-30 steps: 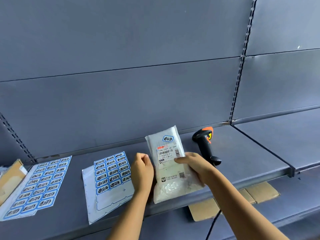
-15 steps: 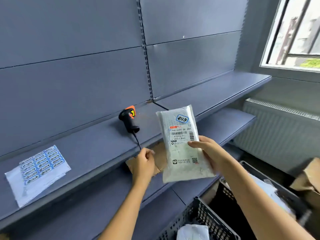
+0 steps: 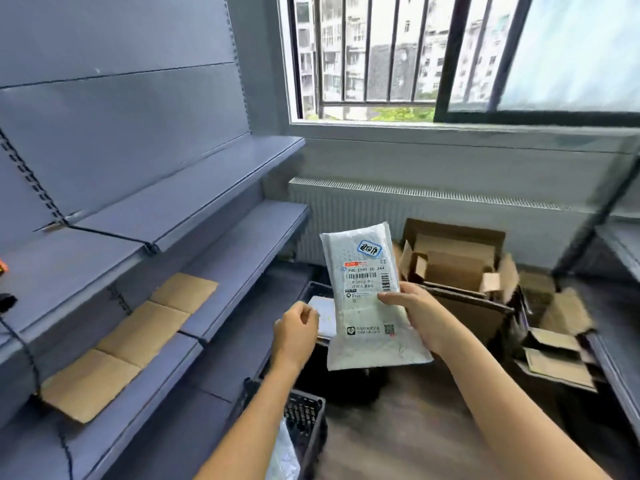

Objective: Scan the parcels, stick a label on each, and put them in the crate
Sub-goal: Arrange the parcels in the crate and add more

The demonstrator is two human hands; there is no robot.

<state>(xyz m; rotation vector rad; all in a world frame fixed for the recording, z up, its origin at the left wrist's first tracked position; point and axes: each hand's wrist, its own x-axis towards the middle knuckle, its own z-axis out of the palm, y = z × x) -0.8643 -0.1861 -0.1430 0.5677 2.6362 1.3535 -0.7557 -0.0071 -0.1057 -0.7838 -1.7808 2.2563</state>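
A white padded parcel [image 3: 367, 306] with a printed barcode slip and a blue label [image 3: 369, 250] near its top is upright in the air. My right hand [image 3: 415, 313] grips its right edge, thumb across the front. My left hand [image 3: 296, 329] hovers just left of the parcel, loosely curled and holding nothing. Behind and below the parcel stands a black crate [image 3: 313, 289] with a white parcel [image 3: 322, 311] lying in it. The scanner [image 3: 4, 299] shows only partly at the far left edge of the shelf.
A second black mesh crate [image 3: 306, 420] with a plastic bag [image 3: 282, 455] stands on the floor below my left arm. Open cardboard boxes [image 3: 457, 268] crowd the floor to the right. Cardboard sheets [image 3: 138, 334] lie on the lower shelf. A radiator [image 3: 433, 216] runs under the window.
The view has swung right, away from the shelf and sticker sheets. My right hand carried the labelled parcel off the shelf and over the floor crates. My left hand came away from the parcel.
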